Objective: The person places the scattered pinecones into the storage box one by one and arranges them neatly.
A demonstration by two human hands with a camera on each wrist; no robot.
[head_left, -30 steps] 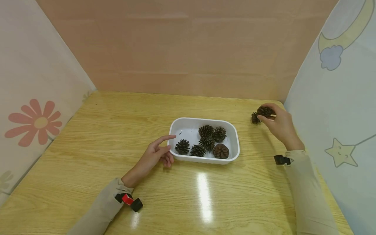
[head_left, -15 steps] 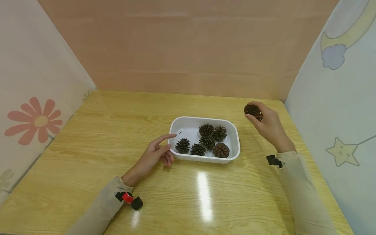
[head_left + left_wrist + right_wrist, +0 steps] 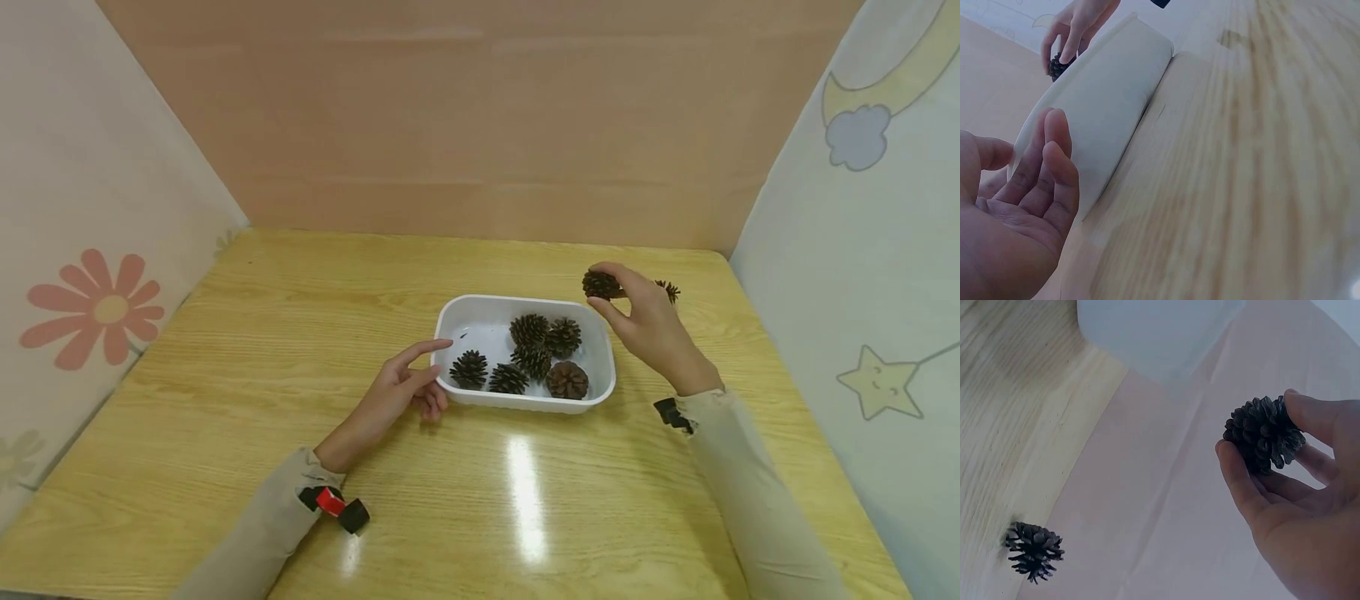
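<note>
My right hand (image 3: 648, 325) pinches a brown pine cone (image 3: 600, 285) between thumb and fingers, above the table by the tray's far right corner. The right wrist view shows this pine cone (image 3: 1263, 434) gripped on its side. My left hand (image 3: 393, 392) rests at the left end of a white plastic tray (image 3: 525, 403), its straight index finger across the rim and its thumb at the rim. In the left wrist view the other fingers (image 3: 1054, 169) lie loosely bent outside the tray wall. Several pine cones (image 3: 531, 360) lie inside, mostly toward the right and the near side.
Another pine cone (image 3: 667, 290) sits on the wooden table (image 3: 262, 333), partly behind the right hand. A tan backdrop (image 3: 480, 125) closes off the table's far edge. Printed panels stand on both sides, a flower (image 3: 108, 308) on the left one.
My right hand has carried the pine cone leftward toward the tray, away from the other cone at the far right. My left hand and the tray have stayed in place.
</note>
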